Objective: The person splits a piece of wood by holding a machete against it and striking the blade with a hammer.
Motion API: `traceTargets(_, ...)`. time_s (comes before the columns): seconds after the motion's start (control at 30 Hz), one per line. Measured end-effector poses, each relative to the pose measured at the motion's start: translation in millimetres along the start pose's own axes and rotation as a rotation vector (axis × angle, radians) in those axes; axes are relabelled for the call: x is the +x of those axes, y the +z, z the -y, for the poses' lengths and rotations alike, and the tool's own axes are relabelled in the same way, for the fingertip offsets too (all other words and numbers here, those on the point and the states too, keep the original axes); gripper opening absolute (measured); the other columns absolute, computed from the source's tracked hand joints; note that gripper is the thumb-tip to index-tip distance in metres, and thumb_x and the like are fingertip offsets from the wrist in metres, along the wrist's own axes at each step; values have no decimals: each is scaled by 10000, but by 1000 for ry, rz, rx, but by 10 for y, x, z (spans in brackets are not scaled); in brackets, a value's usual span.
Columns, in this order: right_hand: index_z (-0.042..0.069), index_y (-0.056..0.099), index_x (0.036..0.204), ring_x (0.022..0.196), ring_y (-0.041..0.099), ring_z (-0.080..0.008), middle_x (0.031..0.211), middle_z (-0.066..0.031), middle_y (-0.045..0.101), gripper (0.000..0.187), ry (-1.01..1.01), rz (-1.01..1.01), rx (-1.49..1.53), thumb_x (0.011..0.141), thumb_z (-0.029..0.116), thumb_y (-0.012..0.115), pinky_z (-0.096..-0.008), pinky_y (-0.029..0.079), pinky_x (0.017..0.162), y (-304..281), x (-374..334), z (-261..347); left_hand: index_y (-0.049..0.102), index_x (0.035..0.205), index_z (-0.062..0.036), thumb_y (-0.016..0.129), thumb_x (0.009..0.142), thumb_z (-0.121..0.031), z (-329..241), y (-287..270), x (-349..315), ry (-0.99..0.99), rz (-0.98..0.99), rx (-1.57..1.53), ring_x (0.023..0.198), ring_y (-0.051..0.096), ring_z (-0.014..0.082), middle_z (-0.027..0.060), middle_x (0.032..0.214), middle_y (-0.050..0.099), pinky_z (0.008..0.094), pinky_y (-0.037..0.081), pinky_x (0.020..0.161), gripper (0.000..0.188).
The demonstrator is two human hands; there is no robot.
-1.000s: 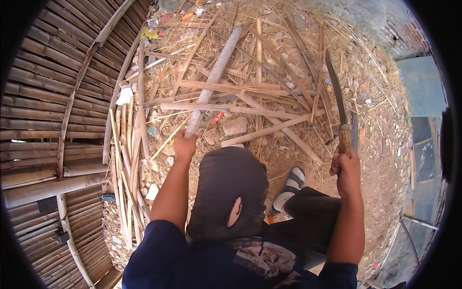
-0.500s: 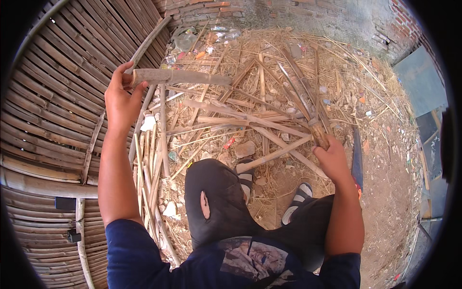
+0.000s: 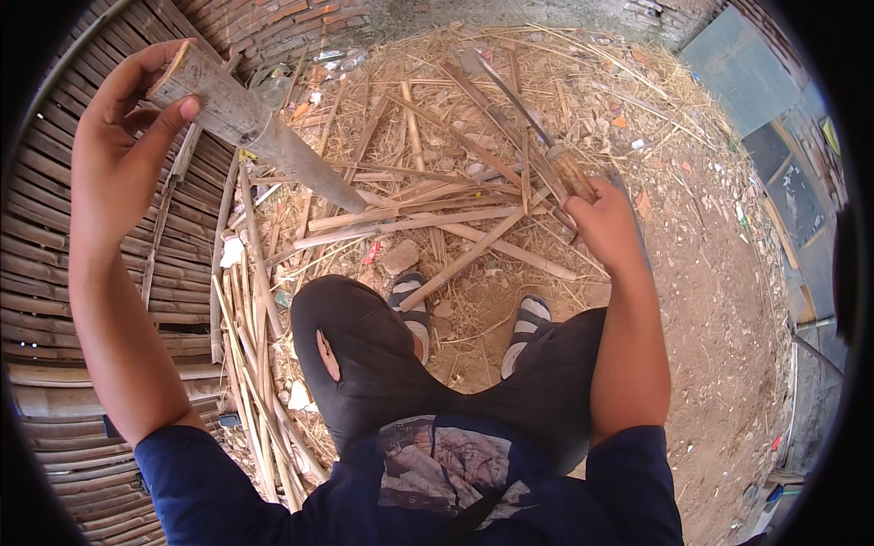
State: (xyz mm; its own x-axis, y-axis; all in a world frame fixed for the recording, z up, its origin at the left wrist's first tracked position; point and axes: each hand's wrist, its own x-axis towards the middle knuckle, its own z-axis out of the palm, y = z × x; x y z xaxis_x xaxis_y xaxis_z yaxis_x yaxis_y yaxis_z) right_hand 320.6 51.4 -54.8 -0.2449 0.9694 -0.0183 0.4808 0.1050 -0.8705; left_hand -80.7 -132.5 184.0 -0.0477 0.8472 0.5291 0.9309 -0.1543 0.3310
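My left hand (image 3: 123, 155), raised at the far left, pinches a grey split bamboo piece (image 3: 264, 127) by its upper end. The piece slants down to the right, and its lower tip hangs over the litter of sticks. On the right, my right hand (image 3: 608, 223) is wrapped round the wooden handle of a machete (image 3: 572, 173). Its long, narrow blade points away from me and up to the left, above the bamboo strips on the ground. Between my hands, several split bamboo strips (image 3: 446, 209) lie crossed in a loose heap.
A slatted bamboo wall (image 3: 55, 237) stands close on the left, with long thin bamboo strips (image 3: 259, 391) lying beside it. Straw and rubble cover the ground up to a brick wall (image 3: 273, 27). Grey-blue panels (image 3: 742, 68) stand at the right, beyond bare dirt (image 3: 710, 364).
My left hand has risen and moved left, bringing the bamboo piece nearer and tilting it from level to steeply slanted. My right hand, with the machete, sits higher and slightly left in view.
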Motion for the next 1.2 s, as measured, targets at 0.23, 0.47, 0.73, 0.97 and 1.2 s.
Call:
traceTargets(0.23, 12, 624, 883, 547, 489, -100, 667, 0, 523, 173, 94, -194, 242, 857, 181, 654, -283, 421, 515, -459, -57, -148, 564, 1359, 35, 691, 952, -27, -807, 267, 110, 192, -35, -258, 1098, 655, 157, 103, 1219, 675, 305, 546, 963, 431)
traceTargets(0.47, 15, 613, 862, 568, 478, -102, 682, 1, 515, 168, 125, -230, 342, 865, 180, 647, -288, 419, 521, -652, -123, -281, 570, 1337, 45, 703, 906, 62, -1210, 1092, 36, 96, 57, -597, 1050, 659, 144, 96, 1180, 681, 293, 565, 915, 452)
traceTargets(0.73, 30, 602, 851, 571, 457, -93, 686, 12, 509, 153, 130, -234, 395, 877, 175, 644, -281, 411, 537, -773, -177, -338, 684, 1216, -70, 768, 813, 45, -1515, 1823, -90, 227, 46, -270, 891, 630, 195, 73, 978, 651, 315, 541, 729, 427)
traceTargets(0.97, 37, 587, 865, 571, 450, -93, 685, 16, 501, 144, 120, -209, 507, 887, 168, 643, -283, 401, 536, -834, -192, -367, 686, 1217, -85, 773, 805, 29, -1670, 1884, -38, 300, -42, -110, 873, 627, 243, 100, 919, 622, 340, 538, 749, 436)
traceTargets(1.2, -18, 641, 863, 591, 589, -178, 699, -91, 623, 272, 28, -235, 538, 827, 251, 659, -352, 465, 555, -793, -95, -281, 666, 1251, -91, 768, 835, 16, -1881, 1868, -191, 249, 29, -87, 890, 576, 183, 74, 963, 589, 320, 519, 802, 441)
